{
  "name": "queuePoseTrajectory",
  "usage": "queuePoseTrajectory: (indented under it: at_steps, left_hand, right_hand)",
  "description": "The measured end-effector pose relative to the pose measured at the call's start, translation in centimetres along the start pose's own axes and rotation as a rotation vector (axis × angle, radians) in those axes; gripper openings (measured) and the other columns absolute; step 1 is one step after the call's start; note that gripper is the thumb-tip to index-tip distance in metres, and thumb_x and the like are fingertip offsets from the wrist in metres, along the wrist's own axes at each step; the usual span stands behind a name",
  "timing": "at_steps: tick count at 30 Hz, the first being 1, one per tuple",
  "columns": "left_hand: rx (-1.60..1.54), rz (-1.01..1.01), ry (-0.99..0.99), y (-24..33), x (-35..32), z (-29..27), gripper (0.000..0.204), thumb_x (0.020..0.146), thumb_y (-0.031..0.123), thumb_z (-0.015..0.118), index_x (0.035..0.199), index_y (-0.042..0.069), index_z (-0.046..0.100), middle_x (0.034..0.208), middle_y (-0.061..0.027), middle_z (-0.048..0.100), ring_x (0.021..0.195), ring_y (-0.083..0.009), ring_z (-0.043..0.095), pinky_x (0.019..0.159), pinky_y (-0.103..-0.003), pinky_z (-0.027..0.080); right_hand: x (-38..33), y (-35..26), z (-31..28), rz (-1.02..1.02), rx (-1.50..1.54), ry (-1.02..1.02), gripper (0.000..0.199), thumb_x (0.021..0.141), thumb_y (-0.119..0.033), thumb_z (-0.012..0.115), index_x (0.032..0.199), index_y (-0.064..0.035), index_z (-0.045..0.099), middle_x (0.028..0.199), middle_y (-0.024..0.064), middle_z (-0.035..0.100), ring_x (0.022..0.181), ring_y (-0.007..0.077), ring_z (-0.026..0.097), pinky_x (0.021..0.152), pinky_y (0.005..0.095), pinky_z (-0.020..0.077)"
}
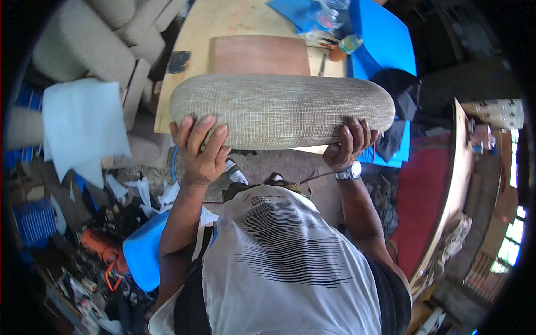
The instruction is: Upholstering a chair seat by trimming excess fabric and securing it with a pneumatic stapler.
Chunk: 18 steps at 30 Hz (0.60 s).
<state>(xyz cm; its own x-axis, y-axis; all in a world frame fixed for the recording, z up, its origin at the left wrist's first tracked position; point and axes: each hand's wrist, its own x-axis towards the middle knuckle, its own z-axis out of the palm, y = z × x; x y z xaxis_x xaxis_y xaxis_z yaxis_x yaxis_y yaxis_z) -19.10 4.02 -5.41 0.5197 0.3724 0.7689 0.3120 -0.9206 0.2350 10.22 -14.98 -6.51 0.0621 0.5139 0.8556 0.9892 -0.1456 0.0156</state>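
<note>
Spanning the gap between your two hands, the long, round-ended cushion looks, by its covering and plump shape, fairly light for its bulk. Expect some give under your fingers at the surface; whether a stiff core sits inside, you cannot tell from here. The woven grey-beige fabric should offer decent friction, so slipping seems a small risk, and nothing about it suggests it would break. Its length makes a hold near both ends the sensible one, since gripping one end alone would probably let the other dip.

That is how you have it: your left hand grips the near side by the left end, fingers spread against the fabric, while your right hand, above the watch, grips the near side by the right end with fingers curled. The cushion lies crosswise just beyond your palms, over the near edge of the wooden bench, with a flat brown sheet behind it. Whether the bench bears any of its weight, you cannot tell.
</note>
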Motion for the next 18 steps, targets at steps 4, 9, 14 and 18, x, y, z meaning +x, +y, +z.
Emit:
queuePoseTrajectory:
  at_steps: [4,9,14,18]
  left_hand:
    - [0.072,-0.055,-0.156,1.8,3.1,-2.7,0.038,0.098,0.032,0.054,0.131,0.015,0.061,0.141,-0.0054,0.054,0.138,-0.0301,0.042,0.117,-0.053,0.021]
    - [0.219,0.046,-0.58,2.7,9.4,-5.8,0.056,0.096,0.043,0.052,0.142,0.01,0.05,0.145,-0.0092,0.05,0.138,-0.0283,0.043,0.119,-0.051,0.021]
    - [0.109,0.317,-0.462,9.5,4.2,-0.4,0.059,0.099,0.039,0.049,0.149,0.009,0.039,0.152,-0.0122,0.042,0.143,-0.0301,0.037,0.121,-0.049,0.02]
    - [0.083,0.144,-0.261,12.1,-0.3,2.0,0.053,0.1,0.032,0.048,0.146,0.006,0.043,0.15,-0.0157,0.044,0.143,-0.034,0.038,0.119,-0.051,0.023]
  right_hand:
    - [1.3,-0.6,-1.7,0.053,0.082,-0.104,0.033,0.095,-0.03,0.051,0.123,-0.0161,0.062,0.131,0.0115,0.061,0.128,0.0335,0.05,0.112,0.0548,0.0209]
    - [4.3,2.3,-5.2,0.037,0.198,-0.268,0.041,0.083,-0.021,0.068,0.124,-0.0172,0.065,0.133,0.0064,0.062,0.129,0.0279,0.053,0.11,0.0486,0.0293]
    - [2.7,7.7,-6.5,0.157,0.321,-0.285,0.046,0.085,-0.014,0.07,0.13,-0.0196,0.063,0.139,0.0053,0.058,0.137,0.0281,0.046,0.117,0.0507,0.026]
    - [1.8,8.8,-6.4,0.162,0.354,-0.266,0.045,0.084,-0.013,0.071,0.128,-0.0201,0.064,0.139,0.0047,0.058,0.137,0.0279,0.047,0.117,0.0516,0.0272]
